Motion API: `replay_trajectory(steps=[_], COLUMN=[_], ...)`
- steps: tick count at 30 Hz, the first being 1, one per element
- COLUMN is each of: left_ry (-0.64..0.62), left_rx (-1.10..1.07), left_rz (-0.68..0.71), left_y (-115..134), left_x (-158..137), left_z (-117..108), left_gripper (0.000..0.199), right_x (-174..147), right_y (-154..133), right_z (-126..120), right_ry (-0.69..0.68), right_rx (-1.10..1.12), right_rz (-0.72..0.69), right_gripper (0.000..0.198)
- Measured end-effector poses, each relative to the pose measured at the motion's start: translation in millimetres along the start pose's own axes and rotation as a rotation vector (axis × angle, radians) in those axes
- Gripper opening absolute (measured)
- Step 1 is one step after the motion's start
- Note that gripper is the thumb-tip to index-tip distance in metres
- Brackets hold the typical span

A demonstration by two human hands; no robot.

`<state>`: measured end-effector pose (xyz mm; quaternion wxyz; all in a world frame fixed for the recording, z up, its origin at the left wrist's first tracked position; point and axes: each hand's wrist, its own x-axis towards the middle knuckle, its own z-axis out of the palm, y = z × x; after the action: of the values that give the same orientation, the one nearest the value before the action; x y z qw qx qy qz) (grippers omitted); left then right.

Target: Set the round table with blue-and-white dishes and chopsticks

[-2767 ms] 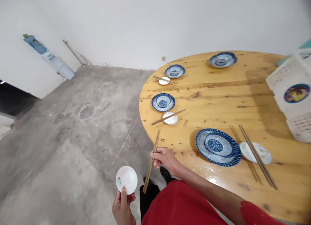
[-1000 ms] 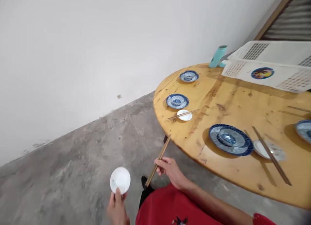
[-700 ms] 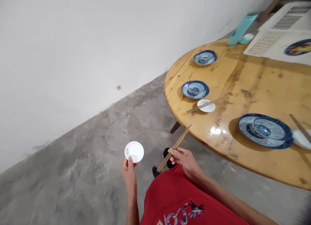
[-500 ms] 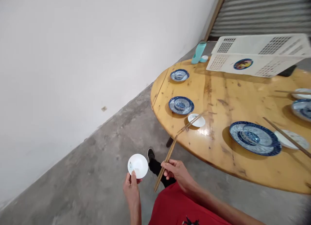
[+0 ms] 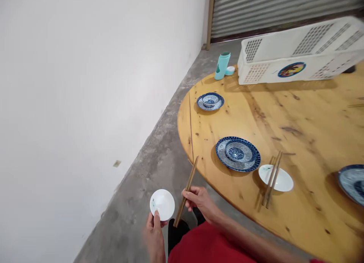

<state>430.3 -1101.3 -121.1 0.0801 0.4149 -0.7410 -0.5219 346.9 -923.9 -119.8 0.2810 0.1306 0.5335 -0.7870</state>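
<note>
In my left hand (image 5: pixel 155 229) is a small white bowl (image 5: pixel 163 203), its rim pinched with the thumb inside. My right hand (image 5: pixel 197 200) grips a pair of wooden chopsticks (image 5: pixel 190 181) near their middle, their upper tips close to the table's edge. Both hands are over the floor, beside the wooden table (image 5: pixel 256 115). On the table nearest to me, a blue-and-white plate (image 5: pixel 254 165) carries a matching small bowl (image 5: pixel 236 153). Right of it, another white bowl (image 5: pixel 286 179) has a pair of chopsticks (image 5: pixel 274 176) laid across it.
Farther along the table's edge stands another blue-and-white plate (image 5: pixel 200 104) with a bowl on it. A turquoise bottle (image 5: pixel 222 66), its lid (image 5: pixel 229 70) and a white plastic basket (image 5: pixel 261 71) are at the far end. A white wall (image 5: pixel 99 85) runs along the left.
My view has turned and moved forward along the table, so the place settings appear nearer and shifted. Both hands keep hold of the bowl and chopsticks.
</note>
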Motion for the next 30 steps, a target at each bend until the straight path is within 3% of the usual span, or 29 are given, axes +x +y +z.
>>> replay_trajectory(steps=[4, 8, 12, 16, 22, 30], left_ry=[-0.224, -0.436, -0.609, -0.819, -1.075, -1.259], left_rx=[0.031, 0.091, 0.133, 0.173, 0.205, 0.325], left_rz=[0.053, 0.197, 0.364, 0.428, 0.437, 0.518], left_y=[36, 84, 134, 171, 200, 235], left_x=[83, 167, 233, 281, 315, 310], left_z=[20, 49, 81, 116, 196, 310], left_gripper=[0.051, 0.044, 0.039, 0.036, 0.035, 0.033], right_x=[42, 81, 109, 133, 161, 212], right_y=[-5, -13, -26, -34, -44, -95], right_z=[0, 9, 34, 66, 85, 43], right_ry=[0.176, 0.405, 0.675, 0.864, 1.031, 1.097], right_rx=[0.041, 0.162, 0.322, 0.441, 0.513, 0.567], right_rz=[-0.028, -0.099, -0.210, -0.251, -0.232, -0.233], right_gripper=[0.051, 0.057, 0.057, 0.057, 0.058, 0.061])
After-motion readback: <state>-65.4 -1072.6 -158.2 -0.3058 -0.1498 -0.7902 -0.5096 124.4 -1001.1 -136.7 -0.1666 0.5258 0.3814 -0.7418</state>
